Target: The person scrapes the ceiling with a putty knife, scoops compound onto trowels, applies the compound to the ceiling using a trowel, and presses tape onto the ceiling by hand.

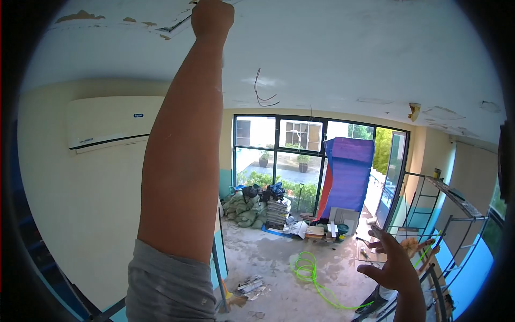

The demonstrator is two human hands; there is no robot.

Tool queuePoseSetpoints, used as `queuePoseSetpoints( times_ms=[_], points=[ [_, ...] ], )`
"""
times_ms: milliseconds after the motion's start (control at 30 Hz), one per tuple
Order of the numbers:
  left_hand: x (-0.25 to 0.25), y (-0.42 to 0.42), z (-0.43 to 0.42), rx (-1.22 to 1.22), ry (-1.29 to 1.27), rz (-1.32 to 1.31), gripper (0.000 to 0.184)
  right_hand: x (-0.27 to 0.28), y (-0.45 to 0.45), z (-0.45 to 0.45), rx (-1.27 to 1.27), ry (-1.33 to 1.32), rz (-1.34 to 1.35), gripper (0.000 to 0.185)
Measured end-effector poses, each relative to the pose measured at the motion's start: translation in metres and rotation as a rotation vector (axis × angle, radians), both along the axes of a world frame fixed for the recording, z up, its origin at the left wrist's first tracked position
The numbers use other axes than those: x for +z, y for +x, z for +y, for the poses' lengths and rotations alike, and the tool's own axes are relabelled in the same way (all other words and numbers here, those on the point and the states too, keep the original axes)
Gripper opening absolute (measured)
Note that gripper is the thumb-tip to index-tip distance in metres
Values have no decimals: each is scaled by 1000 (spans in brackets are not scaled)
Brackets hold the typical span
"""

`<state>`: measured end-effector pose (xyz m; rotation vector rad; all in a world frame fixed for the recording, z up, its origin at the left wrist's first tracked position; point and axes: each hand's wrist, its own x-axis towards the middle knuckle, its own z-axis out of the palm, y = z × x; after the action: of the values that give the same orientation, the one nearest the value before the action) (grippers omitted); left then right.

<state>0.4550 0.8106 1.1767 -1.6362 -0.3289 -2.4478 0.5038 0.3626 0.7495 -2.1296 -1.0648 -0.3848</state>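
My left hand (213,20) is raised overhead at the ceiling, closed in a fist beside a dark slit (177,24) with peeling edges. What it grips, if anything, is hidden. The bare forearm and grey sleeve (169,279) fill the left middle of the view. Lower right, my right hand (391,262) is held out with thumb and fingers apart, holding nothing I can see. Just behind it shows another person's hand (412,248), and that person's dark shoe (370,307) is on the floor below.
Metal scaffolding (456,198) stands at the right. A bright green hose (307,268) coils on the floor near debris (251,284). Stuffed sacks (244,209) and a blue-purple panel (351,172) stand by the windows. Loose wires (258,88) hang from the ceiling; an air conditioner (115,122) is wall-mounted left.
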Motion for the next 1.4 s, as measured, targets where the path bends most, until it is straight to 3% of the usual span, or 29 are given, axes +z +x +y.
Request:
queuePoseSetpoints(
  times_ms=[33, 133, 233, 267, 300, 367, 400, 433, 467, 533, 567, 633, 700, 767, 900, 933, 967, 1000, 1067, 1100, 1167, 1267, 1367, 1400],
  points=[
    [-4, 0, -4, 328, -13, -31, 19, -1, 1, 3, 1, -7, -2, 89],
    [-17, -9, -7, 171, -51, -25, 22, -4, 6, 10, 36, -8, -12, 88],
    [-39, -17, -7, 107, -88, 6, 45, -11, 18, 22, 140, 36, -34, 86],
    [-61, -16, -14, -60, -59, 13, 52, -14, 23, 28, 184, 54, -33, 85],
    [-90, -12, -26, -223, -30, 20, 59, -18, 29, 35, 230, 73, -31, 84],
    [-160, 8, -40, -629, -235, 193, 66, -36, 47, 53, 358, 141, -32, 83],
    [-205, 27, -48, -676, -268, 173, 62, -40, 52, 66, 442, 187, 57, 80],
    [-258, 48, -58, -493, -223, 136, 65, -44, 55, 82, 524, 232, 147, 77],
    [-299, 28, -98, -720, -425, 391, 65, -55, 65, 98, 568, 269, 178, 74],
    [-391, 43, -124, -770, -441, 470, 57, -93, 88, 133, 655, 342, 246, 68],
    [-437, 50, -137, -794, -450, 510, 53, -116, 90, 147, 681, 362, 475, 67],
    [-512, 56, -160, -729, -353, 441, 51, -162, 78, 176, 818, 575, 940, 59],
    [-563, 48, -167, -835, -588, 442, 49, -200, 62, 182, 845, 368, 960, 68],
    [-601, 38, -165, -725, -675, 290, 49, -202, 33, 169, 799, 295, 1207, 75],
    [-669, -7, -148, -561, -873, 354, 50, -237, 13, 150, 974, 88, 1329, 75],
    [-692, -19, -138, -352, -764, 350, 50, -253, 10, 147, 1059, 55, 1419, 73],
    [-708, -36, -139, -341, -940, 386, 51, -269, 3, 139, 1135, 21, 1518, 71],
    [-740, -49, -134, -340, -972, 372, 51, -274, -6, 127, 1102, -99, 1272, 67],
    [-793, -82, -139, -391, -1329, 231, 52, -267, -27, 121, 1071, -328, 767, 59],
    [-828, -98, -142, -331, -1375, 126, 50, -263, -32, 123, 1074, -374, 765, 58],
    [-858, -129, -158, -838, -1723, -477, 45, -307, -29, 132, 978, -466, 911, 75],
    [-855, -147, -195, -1171, -1617, -952, 35, -331, -39, 126, 820, -697, 952, 104],
    [-849, -143, -219, -1252, -1590, -1074, 36, -367, -51, 120, 850, -907, 884, 107],
    [-854, -142, -224, -1256, -1628, -1066, 40, -375, -53, 117, 901, -870, 982, 104]
  ],
)
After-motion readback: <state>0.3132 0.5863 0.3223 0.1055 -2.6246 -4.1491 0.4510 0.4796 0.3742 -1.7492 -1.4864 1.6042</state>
